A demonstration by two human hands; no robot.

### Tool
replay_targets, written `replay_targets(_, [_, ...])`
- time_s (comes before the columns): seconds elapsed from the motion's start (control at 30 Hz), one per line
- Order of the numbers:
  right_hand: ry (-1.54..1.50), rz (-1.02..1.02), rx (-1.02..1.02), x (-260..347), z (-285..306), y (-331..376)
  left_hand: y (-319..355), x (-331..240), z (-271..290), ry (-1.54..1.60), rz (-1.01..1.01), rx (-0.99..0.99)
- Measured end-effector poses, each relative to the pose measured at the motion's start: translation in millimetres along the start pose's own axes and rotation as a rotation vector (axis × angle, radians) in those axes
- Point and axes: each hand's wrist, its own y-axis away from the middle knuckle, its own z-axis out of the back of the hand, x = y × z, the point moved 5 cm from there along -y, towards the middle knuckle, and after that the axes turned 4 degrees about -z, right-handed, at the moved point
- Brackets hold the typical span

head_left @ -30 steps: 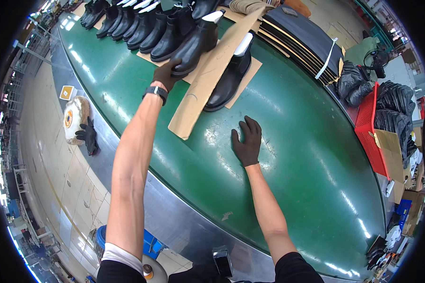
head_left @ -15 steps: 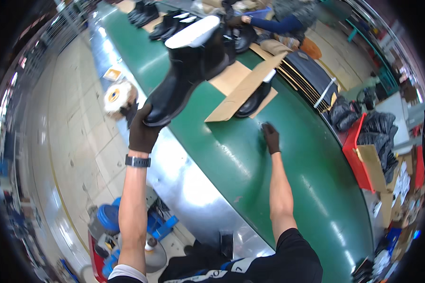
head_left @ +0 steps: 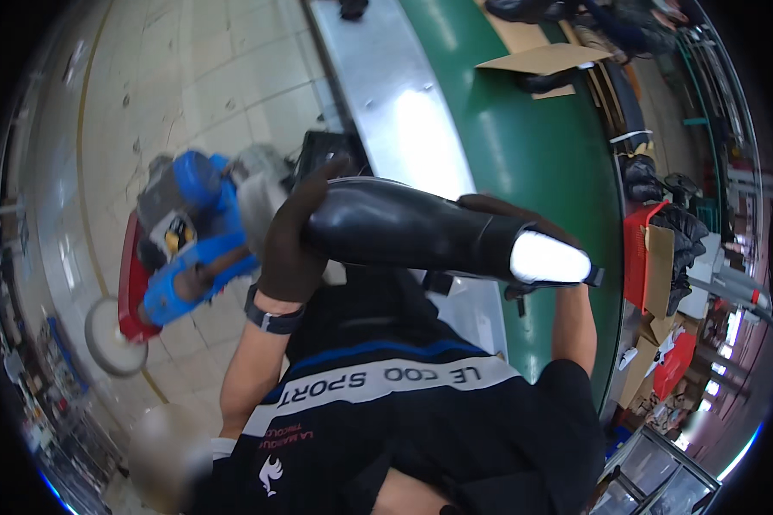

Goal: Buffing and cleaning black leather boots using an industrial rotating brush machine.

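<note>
A black leather boot (head_left: pixel 395 227) lies sideways in front of my torso, its toe to the left. White stuffing (head_left: pixel 548 257) fills the opening at its right end. My left hand (head_left: pixel 292 249), in a dark brown glove, is closed round the toe. The gloved right hand (head_left: pixel 507 208) grips the shaft end from the far side, with part of its fingers hidden behind the boot.
At left stands a blue machine (head_left: pixel 219 279) on a red base, near a round pale wheel (head_left: pixel 116 339). A metal ledge (head_left: pixel 412 120) borders the green belt (head_left: pixel 524 163). Cardboard (head_left: pixel 545 58) rests on the belt's far part. A red crate (head_left: pixel 640 257) stands at right.
The boot has come from above the belt in toward my torso and turned sideways. My right hand, empty before, now holds its shaft end. The view has swung down and left.
</note>
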Motion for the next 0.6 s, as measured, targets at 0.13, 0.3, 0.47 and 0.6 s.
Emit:
replay_targets(0.13, [-0.459, -0.092, 0.015, -1, -81, 16, 53, -15, 11, 0.319, 0.283, -0.192])
replay_targets(0.3, [-1.022, -0.302, -0.09, -1, -184, 35, 122, 2, 18, 0.094, 0.497, -0.14])
replay_targets(0.47, [-1.592, -0.537, -0.302, -26, -236, 134, 167, -7, 7, 0.44, 0.558, 0.011])
replay_targets(0.6, [-1.101, -0.423, -0.416, -23, -255, 191, 217, 20, -22, 0.522, 0.602, 0.105])
